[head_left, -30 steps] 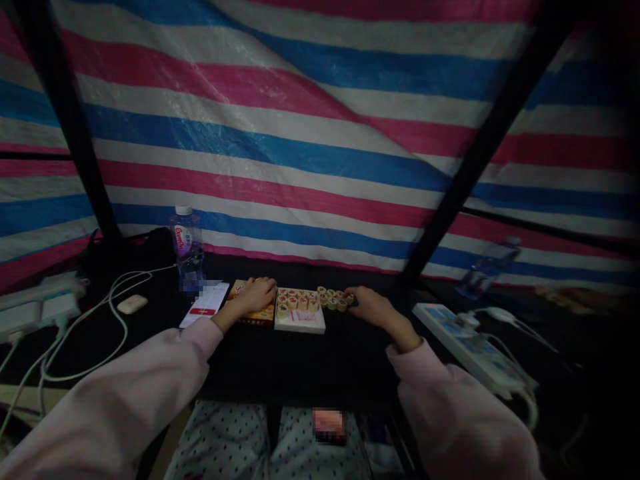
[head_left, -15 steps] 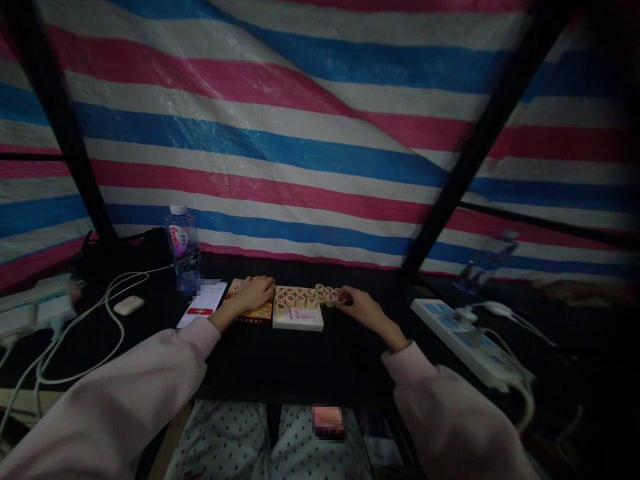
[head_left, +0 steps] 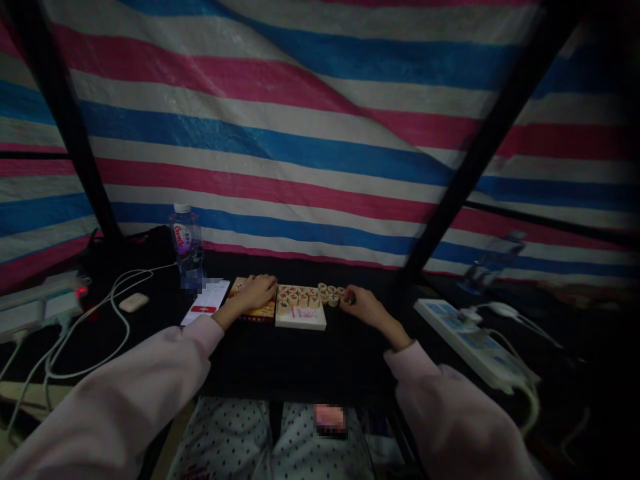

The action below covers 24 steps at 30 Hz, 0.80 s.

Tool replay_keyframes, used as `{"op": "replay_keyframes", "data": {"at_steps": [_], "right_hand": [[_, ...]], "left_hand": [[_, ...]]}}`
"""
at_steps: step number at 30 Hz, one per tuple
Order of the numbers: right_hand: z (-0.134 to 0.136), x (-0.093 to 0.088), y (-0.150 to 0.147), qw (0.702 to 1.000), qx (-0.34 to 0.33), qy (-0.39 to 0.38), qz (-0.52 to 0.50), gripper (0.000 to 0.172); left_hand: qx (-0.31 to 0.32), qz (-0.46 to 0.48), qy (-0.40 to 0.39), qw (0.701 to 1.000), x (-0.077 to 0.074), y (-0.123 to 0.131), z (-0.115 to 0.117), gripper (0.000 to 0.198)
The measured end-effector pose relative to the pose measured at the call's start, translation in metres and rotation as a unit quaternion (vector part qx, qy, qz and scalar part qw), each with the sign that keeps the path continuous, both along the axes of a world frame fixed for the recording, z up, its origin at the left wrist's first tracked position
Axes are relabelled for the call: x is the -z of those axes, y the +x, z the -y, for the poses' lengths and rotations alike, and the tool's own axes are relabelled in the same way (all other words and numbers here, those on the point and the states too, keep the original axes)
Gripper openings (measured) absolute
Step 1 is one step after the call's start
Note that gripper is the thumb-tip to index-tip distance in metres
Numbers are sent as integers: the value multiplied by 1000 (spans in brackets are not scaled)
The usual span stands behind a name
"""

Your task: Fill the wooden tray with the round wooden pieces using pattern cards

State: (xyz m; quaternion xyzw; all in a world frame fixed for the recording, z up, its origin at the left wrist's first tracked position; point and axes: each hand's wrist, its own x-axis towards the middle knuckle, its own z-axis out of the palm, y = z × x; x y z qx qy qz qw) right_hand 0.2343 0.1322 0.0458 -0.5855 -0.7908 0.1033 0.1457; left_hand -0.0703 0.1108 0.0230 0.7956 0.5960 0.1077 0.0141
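In the head view, a white box tray (head_left: 303, 321) holds several round Chinese chess pieces (head_left: 300, 298) with red marks, standing in rows toward its far side. More chess pieces (head_left: 330, 293) sit bunched on the black table just right of the tray. At the right end of that bunch is my right hand (head_left: 361, 304), thumb and fingertips closed around a chess piece that they mostly cover. My left hand (head_left: 260, 292) lies flat over a yellow and red box lid (head_left: 263, 312) left of the tray, fingers stretched out near the tray's edge.
Left of the lid lie a phone (head_left: 206, 301) and a white earphone case (head_left: 133, 303), with a water bottle (head_left: 187, 243) behind. Power strips (head_left: 463, 343) and cables flank both sides. Another bottle (head_left: 493, 263) stands far right. Striped sheeting (head_left: 280, 147) and dark frame poles close off the back.
The view has shifted slightly, moving everything a little to the right. Both hands keep nearly the same places, the left on the lid and the right at the end of the bunch.
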Motion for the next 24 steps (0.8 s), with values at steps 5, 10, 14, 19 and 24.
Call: {"op": "replay_keyframes", "data": {"at_steps": [5, 10, 14, 19, 24], "right_hand": [[28, -28, -21, 997, 29, 64, -5, 11], [58, -30, -65, 994, -84, 63, -25, 17], [62, -12, -94, 992, -110, 55, -19, 18], [54, 2, -101, 992, -121, 40, -13, 13], [50, 1, -92, 990, -133, 1, -39, 9]], "left_hand": [[-2, -1, 2, 1000, 0, 1, 0, 37], [-3, 2, 0, 1000, 1, 1, 0, 38], [-5, 3, -1, 1000, 0, 1, 0, 38], [-3, 2, 1, 1000, -1, 2, 2, 38], [-5, 3, -1, 1000, -1, 3, 3, 36]]}}
